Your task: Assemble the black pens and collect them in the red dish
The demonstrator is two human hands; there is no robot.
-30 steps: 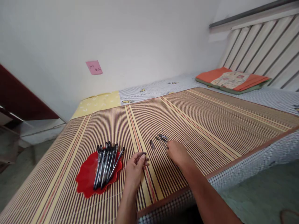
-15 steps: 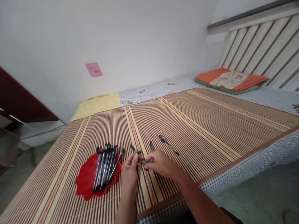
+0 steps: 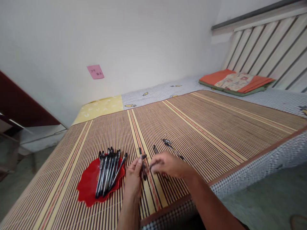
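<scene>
My left hand [image 3: 133, 179] is closed around a dark pen [image 3: 142, 161], which sticks up between its fingers and thumb. My right hand [image 3: 168, 164] hovers just to the right with fingers curled in a pinch near the pen; what it holds, if anything, is hidden. A red scalloped plate [image 3: 88, 188] lies left of my hands with several dark pens [image 3: 109, 171] piled on it. A loose pen part [image 3: 155, 149] and another pen [image 3: 171, 147] lie on the striped bamboo mat [image 3: 203, 127] just beyond my right hand.
The mat covers a bed with a checked sheet [image 3: 251, 172] along its near edge. A folded orange cushion [image 3: 236, 81] rests by the slatted headboard [image 3: 268, 48]. A pink note [image 3: 95, 71] sticks to the white wall. Dark furniture [image 3: 21, 108] stands at left.
My right hand drew back from the loose pens toward my left hand. The pen in my left hand turned from lying sideways to pointing up and away.
</scene>
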